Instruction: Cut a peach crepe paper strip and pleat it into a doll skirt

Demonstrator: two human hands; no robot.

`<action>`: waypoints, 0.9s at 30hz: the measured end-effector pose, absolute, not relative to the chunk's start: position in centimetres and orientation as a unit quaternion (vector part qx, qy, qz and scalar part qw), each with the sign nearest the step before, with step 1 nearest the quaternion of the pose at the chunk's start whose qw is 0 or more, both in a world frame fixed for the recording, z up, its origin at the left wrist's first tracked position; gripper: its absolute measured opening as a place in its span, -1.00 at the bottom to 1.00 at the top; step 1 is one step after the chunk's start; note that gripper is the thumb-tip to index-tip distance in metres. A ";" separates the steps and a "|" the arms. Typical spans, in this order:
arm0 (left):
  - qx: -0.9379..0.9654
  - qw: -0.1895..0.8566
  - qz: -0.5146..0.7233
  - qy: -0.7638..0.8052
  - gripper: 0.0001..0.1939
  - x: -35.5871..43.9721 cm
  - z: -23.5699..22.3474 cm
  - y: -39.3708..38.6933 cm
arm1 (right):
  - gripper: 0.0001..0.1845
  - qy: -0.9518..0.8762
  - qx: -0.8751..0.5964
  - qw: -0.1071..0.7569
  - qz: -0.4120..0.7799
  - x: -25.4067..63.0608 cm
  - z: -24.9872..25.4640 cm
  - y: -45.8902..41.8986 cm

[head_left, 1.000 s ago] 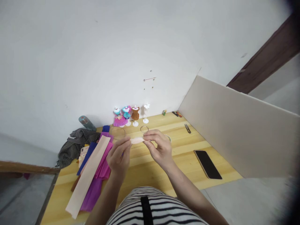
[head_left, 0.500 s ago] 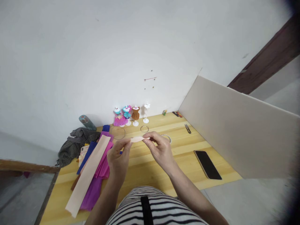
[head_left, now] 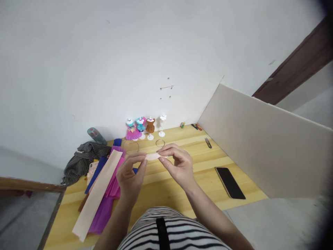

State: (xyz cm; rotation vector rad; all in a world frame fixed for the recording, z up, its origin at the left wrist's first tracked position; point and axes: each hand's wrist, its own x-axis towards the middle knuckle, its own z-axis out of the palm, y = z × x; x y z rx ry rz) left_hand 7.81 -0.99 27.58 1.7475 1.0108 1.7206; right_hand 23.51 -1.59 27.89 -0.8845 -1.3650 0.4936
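Note:
A small piece of pale pink crepe paper (head_left: 152,157) is stretched between my hands above the table. My left hand (head_left: 131,173) pinches its left end between thumb and fingers. The right end sits in the pinch of my right hand (head_left: 178,165). Beside my left forearm lies a pile of crepe paper, with a long pale pink strip (head_left: 100,194) on top and magenta (head_left: 113,182), purple (head_left: 100,218) and blue (head_left: 97,173) sheets under it. Beyond my hands, a thin wire ring (head_left: 160,143) rests on the wood.
Small dress forms (head_left: 150,126) stand along the wall, most dressed in coloured paper, one white (head_left: 162,125). A phone (head_left: 230,183) and thread snips (head_left: 208,142) lie at the right, by a white upright panel (head_left: 260,146). Striped cloth (head_left: 85,161) and a bottle (head_left: 96,136) are at the left.
Both hands keep their pinch on the pale pink paper and shift only slightly. My left hand has tilted a little, with its thumb and fingers more spread. The things on the table stay put.

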 end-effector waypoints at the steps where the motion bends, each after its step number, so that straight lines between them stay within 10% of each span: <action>1: 0.637 0.238 0.633 0.369 -0.89 7.9 27.6 -1.1 | -0.92 -0.600 -0.389 0.664 0.217 23.5 27.9 -1.6; 17: 0.602 0.232 0.647 0.406 -0.77 8.3 26.5 -1.3 | -0.90 -0.568 -0.380 0.695 0.222 23.2 27.4 -1.4; 27: 0.757 0.220 0.454 0.416 -0.57 6.7 29.7 -1.1 | -0.90 -0.595 -0.388 0.655 0.257 23.6 27.7 -1.2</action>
